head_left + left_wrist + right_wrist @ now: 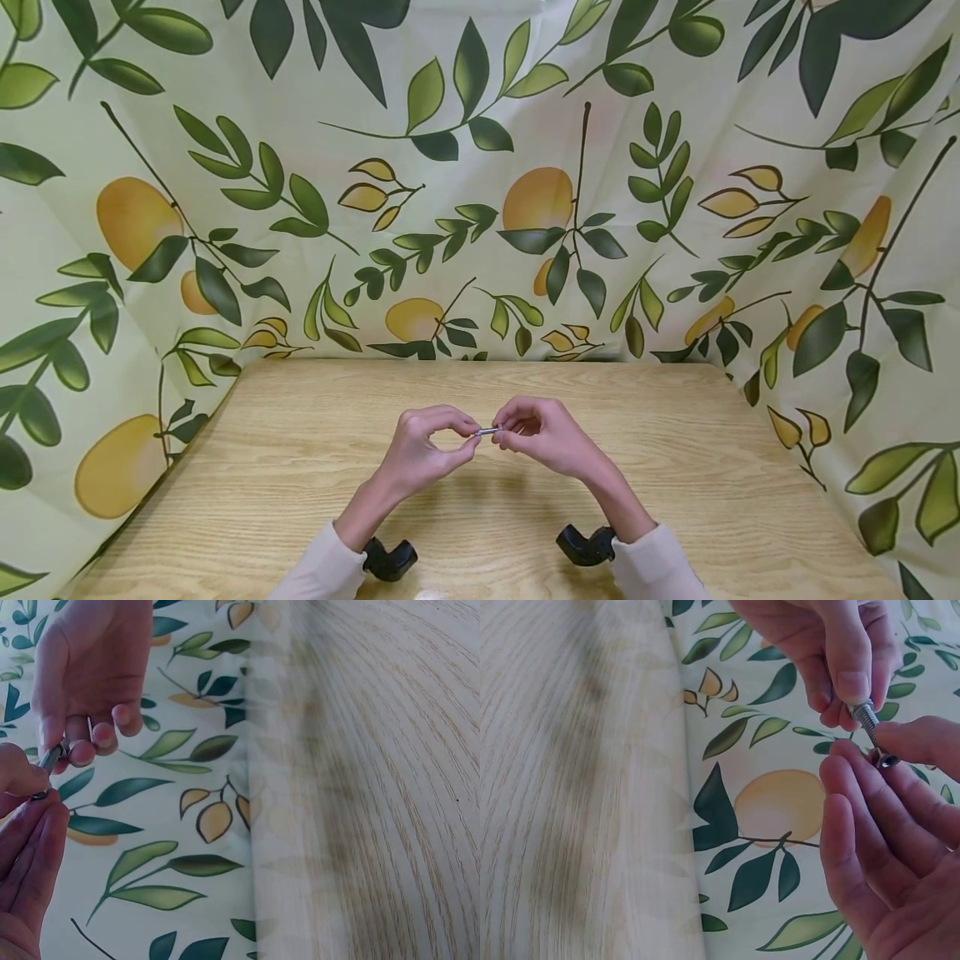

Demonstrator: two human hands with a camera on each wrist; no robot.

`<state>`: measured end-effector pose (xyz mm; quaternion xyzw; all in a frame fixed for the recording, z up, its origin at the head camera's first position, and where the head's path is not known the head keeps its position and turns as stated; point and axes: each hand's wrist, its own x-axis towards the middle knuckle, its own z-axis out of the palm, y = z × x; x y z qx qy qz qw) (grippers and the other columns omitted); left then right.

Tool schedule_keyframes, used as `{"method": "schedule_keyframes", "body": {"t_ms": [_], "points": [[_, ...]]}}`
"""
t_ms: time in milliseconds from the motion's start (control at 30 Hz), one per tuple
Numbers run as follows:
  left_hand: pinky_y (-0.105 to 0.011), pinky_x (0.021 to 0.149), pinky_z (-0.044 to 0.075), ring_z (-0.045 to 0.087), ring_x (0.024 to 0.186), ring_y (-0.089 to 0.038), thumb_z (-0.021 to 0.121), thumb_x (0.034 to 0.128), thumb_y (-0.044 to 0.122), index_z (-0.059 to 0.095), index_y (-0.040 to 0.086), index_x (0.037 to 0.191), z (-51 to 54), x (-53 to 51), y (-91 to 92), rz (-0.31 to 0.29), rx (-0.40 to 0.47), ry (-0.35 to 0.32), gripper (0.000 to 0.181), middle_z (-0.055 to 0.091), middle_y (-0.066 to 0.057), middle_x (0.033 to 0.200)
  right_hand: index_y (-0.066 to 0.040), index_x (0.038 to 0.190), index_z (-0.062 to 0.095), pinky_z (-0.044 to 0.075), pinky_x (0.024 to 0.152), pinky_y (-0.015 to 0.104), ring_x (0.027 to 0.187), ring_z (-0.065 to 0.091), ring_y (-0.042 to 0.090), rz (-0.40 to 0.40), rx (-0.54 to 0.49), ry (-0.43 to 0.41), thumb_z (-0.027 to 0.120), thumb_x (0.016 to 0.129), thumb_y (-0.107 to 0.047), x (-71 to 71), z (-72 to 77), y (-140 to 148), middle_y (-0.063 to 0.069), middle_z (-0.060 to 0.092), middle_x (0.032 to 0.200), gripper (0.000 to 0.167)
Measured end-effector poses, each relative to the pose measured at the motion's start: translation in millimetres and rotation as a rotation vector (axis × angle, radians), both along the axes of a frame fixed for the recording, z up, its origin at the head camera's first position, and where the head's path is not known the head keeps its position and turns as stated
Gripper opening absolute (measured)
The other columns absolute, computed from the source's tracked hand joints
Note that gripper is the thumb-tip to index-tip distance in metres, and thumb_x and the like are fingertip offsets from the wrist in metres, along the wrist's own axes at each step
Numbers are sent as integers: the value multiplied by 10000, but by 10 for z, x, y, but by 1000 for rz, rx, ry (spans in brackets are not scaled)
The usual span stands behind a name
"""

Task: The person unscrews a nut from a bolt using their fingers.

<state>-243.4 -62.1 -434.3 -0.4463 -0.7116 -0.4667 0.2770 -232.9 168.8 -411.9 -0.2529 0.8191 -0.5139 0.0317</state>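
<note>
A small silver bolt (487, 431) is held in the air between both hands, above the table. My left hand (427, 442) pinches one end between thumb and fingertips. At the other end, the thumb and fingertips of my right hand (547, 437) pinch it. Ridged thread shows along the bolt (867, 720) in the right wrist view. A small dark-centred ring-like end (887, 760) sits at the right fingertips; whether it is the bolt's head or a separate nut, I cannot tell. In the left wrist view, fingers cover part of the bolt (51, 759).
Beneath the hands lies a light wood-grain table (315, 433). A cloth (450, 250) printed with leaves and orange fruit hangs behind it and along both sides. Black camera mounts (390, 560) sit at both wrists, by the white sleeves (322, 567).
</note>
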Motion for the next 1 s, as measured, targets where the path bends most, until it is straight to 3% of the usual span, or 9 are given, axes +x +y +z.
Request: {"method": "schedule_keyframes", "body": {"t_ms": [133,367,500,667,800,900,1000], "points": [[-206,774,624,770,761,-172,822,767,-53,771,69,812,0,-12,-12,-2,3,2,138,794,-56,829,-41,1014,707,592,693,230,798,694,101,-22,-8,37,752,909,-71,-7,-6,0,95,737,916,118],[-207,765,625,772,760,-171,818,787,-28,780,68,829,19,-20,-41,2,3,-5,112,797,-55,838,-35,1022,733,605,695,241,800,704,117,-43,-19,38,776,914,-110,-30,-14,20,116,751,932,138],[-215,751,628,772,756,-175,814,828,23,786,49,841,21,-37,-80,16,9,-39,41,800,-58,851,-46,1024,759,617,700,260,812,704,108,-77,-16,53,790,906,-129,-45,-21,56,101,760,948,148],[-241,725,637,767,747,-144,822,790,-35,794,60,853,-28,-101,-133,52,4,-122,118,803,-54,861,-45,1064,757,641,702,335,781,717,132,-114,-30,44,792,892,-77,-56,-28,101,121,755,946,178],[-308,722,655,756,734,-108,818,784,-45,801,75,854,-62,-257,-186,100,-28,-240,140,801,-49,848,-40,1028,768,639,716,316,793,741,163,-147,-39,10,793,883,-43,-61,-28,122,156,762,974,147],[-347,712,658,749,727,-98,805,807,-21,805,60,861,-81,-459,-232,145,-84,-343,97,798,-57,839,-28,1026,775,622,725,252,818,749,160,-173,-39,-15,790,881,-33,-63,-24,141,164,767,999,146],[-299,692,636,728,718,-99,800,817,6,805,41,870,-121,-676,-284,217,-157,-446,63,793,-66,834,-22,1039,775,613,726,222,831,754,166,-184,-31,-31,780,885,-29,-66,-26,156,150,769,1004,153]]}}
